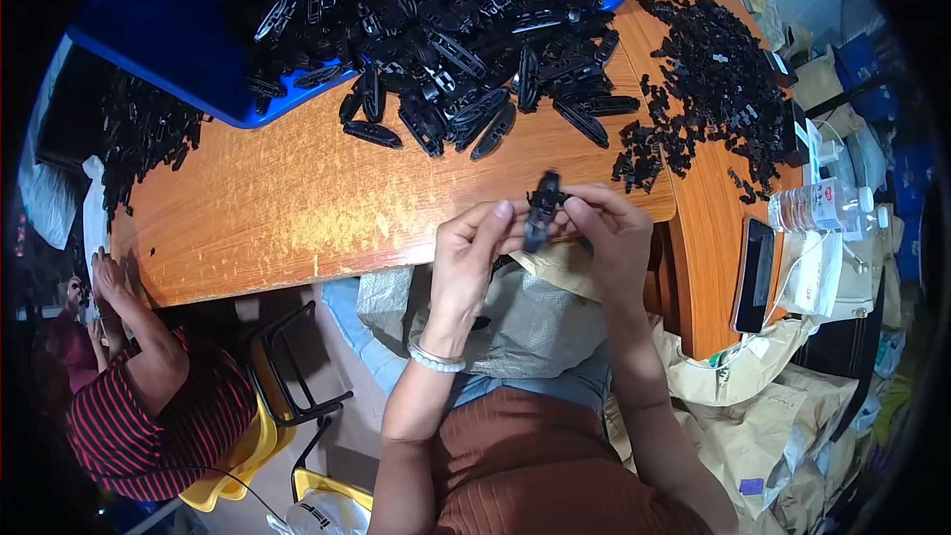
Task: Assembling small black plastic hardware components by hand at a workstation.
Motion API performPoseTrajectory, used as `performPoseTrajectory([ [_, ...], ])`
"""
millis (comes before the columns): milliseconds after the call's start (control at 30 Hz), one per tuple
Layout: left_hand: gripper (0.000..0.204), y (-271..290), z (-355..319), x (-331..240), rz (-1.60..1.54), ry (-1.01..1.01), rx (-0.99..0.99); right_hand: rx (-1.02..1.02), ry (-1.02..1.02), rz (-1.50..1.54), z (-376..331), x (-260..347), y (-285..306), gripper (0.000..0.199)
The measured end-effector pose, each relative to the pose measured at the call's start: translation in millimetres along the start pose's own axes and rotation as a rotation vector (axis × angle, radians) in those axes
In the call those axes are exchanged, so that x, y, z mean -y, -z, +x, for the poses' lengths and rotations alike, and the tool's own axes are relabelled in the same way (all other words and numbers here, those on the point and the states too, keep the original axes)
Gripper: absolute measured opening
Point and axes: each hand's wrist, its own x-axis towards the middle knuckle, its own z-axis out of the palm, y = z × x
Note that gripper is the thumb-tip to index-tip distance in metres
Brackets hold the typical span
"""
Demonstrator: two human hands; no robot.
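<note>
Between my two hands, just above the table's front edge, is a small elongated black plastic part [542,212], held upright with its far end pointing away from me. My left hand [470,246] pinches it from the left with thumb and fingers. From the right, my right hand [612,230] grips it the same way. A white bead bracelet [436,363] circles my left wrist. Beyond my hands, several similar long oval black parts [492,131] lie loose on the wooden table [267,208]. The finer detail of the held part is too small to make out.
A blue bin [158,50] full of black parts tips toward the table. Piles of small black pieces [708,69] spread at the right. A phone [755,275] and plastic bottles [814,206] sit at the right edge. A co-worker in a striped shirt [129,426] sits at the left.
</note>
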Motion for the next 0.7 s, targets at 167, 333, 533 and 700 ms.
performPoseTrajectory([
  [167,0.048,-17,-6,-13,0.127,-0.078,0.063,0.081,0.089,0.004,-10,5,-6,0.013],
  [333,0.036,-7,-10,-13,0.411,0.044,-0.004,0.035,0.221,-0.189,-15,4,-1,0.011],
  [533,0.023,-7,-12,-11,0.329,-0.041,-0.005,0.057,0.430,-0.410,-18,-2,2,0.011],
  [700,0.023,-13,-12,-13,0.329,0.015,0.028,0.015,0.235,-0.154,-20,-2,0,0.015],
])
